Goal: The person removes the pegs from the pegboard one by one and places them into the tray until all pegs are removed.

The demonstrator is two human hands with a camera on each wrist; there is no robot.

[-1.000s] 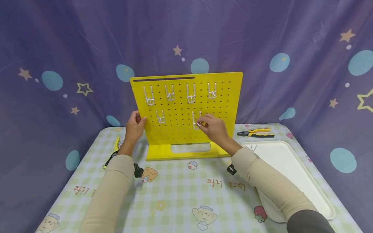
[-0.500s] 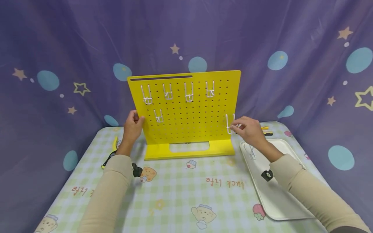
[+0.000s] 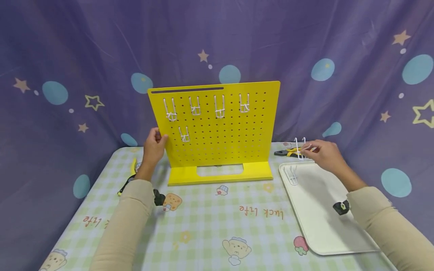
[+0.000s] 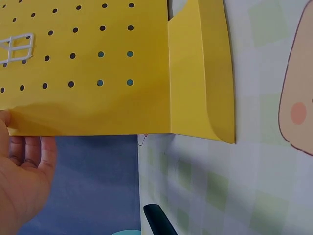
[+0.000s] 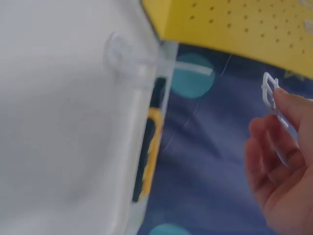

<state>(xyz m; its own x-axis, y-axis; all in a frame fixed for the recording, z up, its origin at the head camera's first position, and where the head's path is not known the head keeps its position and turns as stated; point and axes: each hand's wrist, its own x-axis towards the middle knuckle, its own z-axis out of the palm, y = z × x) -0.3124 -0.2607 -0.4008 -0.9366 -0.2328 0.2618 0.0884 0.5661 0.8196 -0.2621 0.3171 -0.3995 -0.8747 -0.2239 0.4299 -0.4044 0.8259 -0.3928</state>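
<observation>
A yellow pegboard (image 3: 220, 135) stands upright on the table, with several white wire hooks (image 3: 220, 107) hung along its top and one lower hook (image 3: 184, 134) at the left. My left hand (image 3: 154, 148) grips the board's left edge, thumb in front and fingers behind, as the left wrist view shows too. Off the board to the right, my right hand (image 3: 322, 152) pinches a white wire hook (image 3: 298, 149) between thumb and fingers. It is held above the far end of the white tray (image 3: 325, 210). Another hook (image 3: 291, 176) lies in that tray.
Pliers with yellow and black handles (image 3: 288, 153) lie behind the tray, partly covered by the held hook and hand. A second yellow and black tool (image 3: 128, 182) lies at the left, partly behind the left arm. A purple curtain (image 3: 217, 37) hangs behind the table.
My right hand has pulled the lower right hook away from the pegboard and carried it rightward to above the tray's far end. The left hand keeps its hold on the board's edge.
</observation>
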